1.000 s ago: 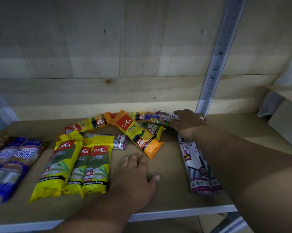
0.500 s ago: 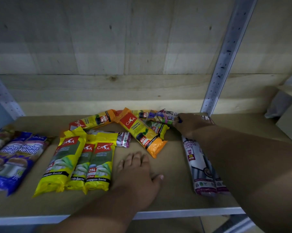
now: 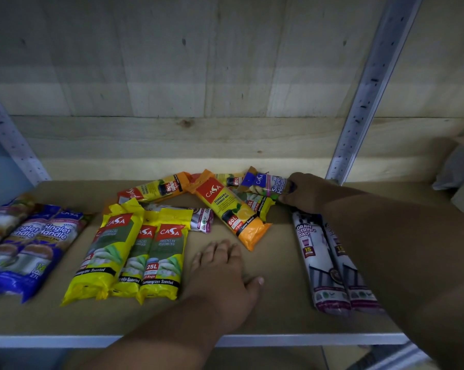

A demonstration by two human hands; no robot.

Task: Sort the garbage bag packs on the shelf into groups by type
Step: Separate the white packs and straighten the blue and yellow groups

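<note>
Fingers (image 3: 285, 194) of our right hand (image 3: 309, 192) pinch the end of a blue Singlet Handle pack (image 3: 265, 182) at the back of the shelf (image 3: 279, 265), atop the mixed pile. Left hand (image 3: 222, 273) rests flat, fingers together, just beside three yellow 25L Lemongrass packs (image 3: 134, 257). Blue packs (image 3: 30, 244) lie far left, Draw String packs (image 3: 329, 263) right.

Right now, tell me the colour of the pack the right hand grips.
Blue and purple Singlet Handle pack, gripped by the right hand; head view.

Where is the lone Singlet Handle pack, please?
Head view, back right: the Singlet Handle pack lies atop the mixed pile, pinched by the right hand beside the metal upright.
</note>
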